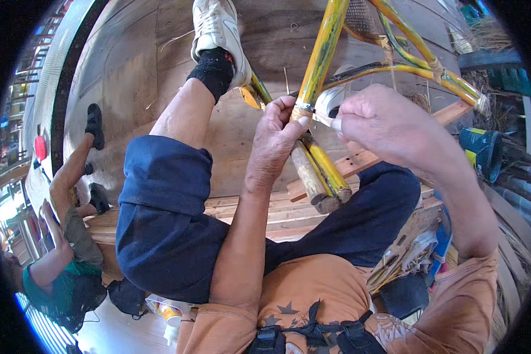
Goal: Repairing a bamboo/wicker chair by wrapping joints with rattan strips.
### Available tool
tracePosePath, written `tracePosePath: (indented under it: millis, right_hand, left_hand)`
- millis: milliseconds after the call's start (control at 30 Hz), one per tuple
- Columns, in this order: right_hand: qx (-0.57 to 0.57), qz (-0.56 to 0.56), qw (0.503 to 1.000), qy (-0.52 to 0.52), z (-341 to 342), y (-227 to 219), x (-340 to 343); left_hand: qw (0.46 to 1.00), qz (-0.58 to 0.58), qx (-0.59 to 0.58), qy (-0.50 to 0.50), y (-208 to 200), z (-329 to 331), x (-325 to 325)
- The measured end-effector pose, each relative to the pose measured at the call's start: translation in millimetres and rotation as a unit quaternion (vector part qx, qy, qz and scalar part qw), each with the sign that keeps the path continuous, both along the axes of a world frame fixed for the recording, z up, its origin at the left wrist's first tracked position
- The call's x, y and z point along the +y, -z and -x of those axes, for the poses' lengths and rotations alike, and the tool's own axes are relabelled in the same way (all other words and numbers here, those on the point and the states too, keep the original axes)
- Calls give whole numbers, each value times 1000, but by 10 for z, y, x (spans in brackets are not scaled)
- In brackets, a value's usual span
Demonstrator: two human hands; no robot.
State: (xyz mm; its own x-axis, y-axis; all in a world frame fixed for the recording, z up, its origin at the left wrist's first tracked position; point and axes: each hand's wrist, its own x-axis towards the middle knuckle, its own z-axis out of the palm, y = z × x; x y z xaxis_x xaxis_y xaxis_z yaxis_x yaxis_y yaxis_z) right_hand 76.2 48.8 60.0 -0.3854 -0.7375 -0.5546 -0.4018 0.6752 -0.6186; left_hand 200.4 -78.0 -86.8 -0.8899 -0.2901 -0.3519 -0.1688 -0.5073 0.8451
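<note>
A yellow-green bamboo frame (323,56) stands tilted between my legs. Around one of its poles, near a joint, runs a pale strip binding (302,108). My left hand (272,141) grips the pole at that binding, its thumb pressed along the wrapping. To the right of the joint, my right hand (380,121) is closed in a pinch on a narrow, light-coloured binding strip (323,118), which stretches from its fingers to the wrapped spot. Below my hands, cut pole ends (325,200) point toward me. Part of the strip is hidden by my fingers.
A reddish wooden plank (366,159) lies beneath the frame. My shoe (216,29) rests on the plywood floor (130,76) at the upper left. A dark green bucket (481,154) stands at the right. Another person in green (59,292) sits at the left.
</note>
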Motion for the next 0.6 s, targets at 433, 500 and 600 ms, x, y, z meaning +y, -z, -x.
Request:
tracePosePath:
  millis: [433, 500, 600]
  right_hand:
    - [325, 18, 849, -416, 49, 678, -1301]
    - [285, -91, 873, -386, 1, 780, -1457]
    - [225, -221, 890, -328, -29, 913, -1625]
  left_hand:
    - [1000, 16, -2, -8, 12, 13, -24]
    - [994, 70, -43, -67, -17, -26, 45]
    - [982, 134, -111, -77, -36, -90, 59]
